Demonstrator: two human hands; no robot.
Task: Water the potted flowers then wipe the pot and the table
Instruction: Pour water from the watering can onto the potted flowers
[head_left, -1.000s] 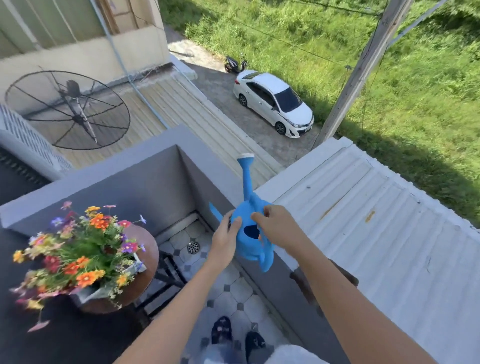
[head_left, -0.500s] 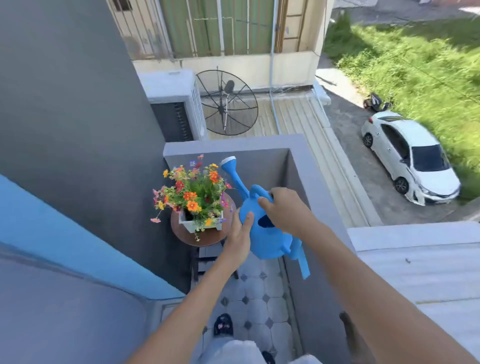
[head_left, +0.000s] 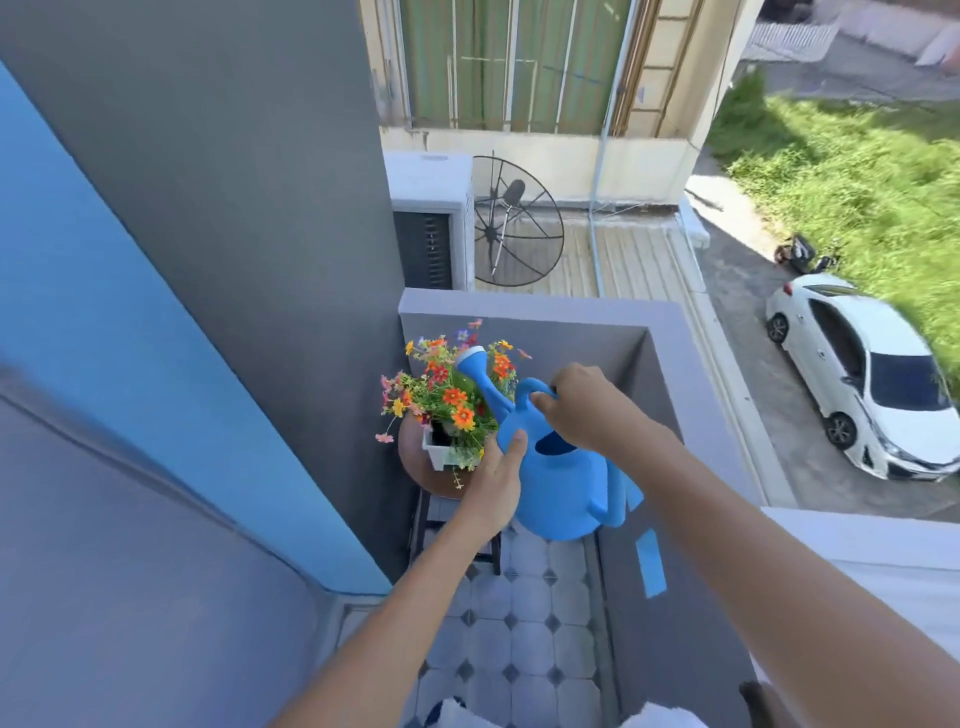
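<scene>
Item 1, nearest: floor of pale octagonal tiles with dark diamond insets (head_left: 524, 644), running between a grey wall and the grey balcony parapet (head_left: 670, 374).

Item 2: left hand (head_left: 497, 475), fingers straight, palm pressed flat against the side of the can, supporting it and curled round nothing.

Item 3: right hand (head_left: 589, 410), fingers curled round the top loop handle of the can, carrying its weight.

Item 4: bright blue plastic watering can with a long spout and white-faced rose (head_left: 558, 483). It was held in the air between both hands, beside the pot, spout raised and reaching in among the blooms. No water was seen leaving the rose.

Item 5: small round brown desk (head_left: 413, 462) on a dark frame, standing in the balcony corner.

Item 6: white rectangular pot (head_left: 435, 453) on that desk, filled with orange, red, yellow and purple flowers on green stems (head_left: 447, 400).

Item 7, far: black mesh satellite dish (head_left: 511, 223); white car (head_left: 878, 384) parked below.

Status: watering looked about to begin, not yet under way. Wiping of pot and desk was still outstanding; no cloth was in view.
</scene>
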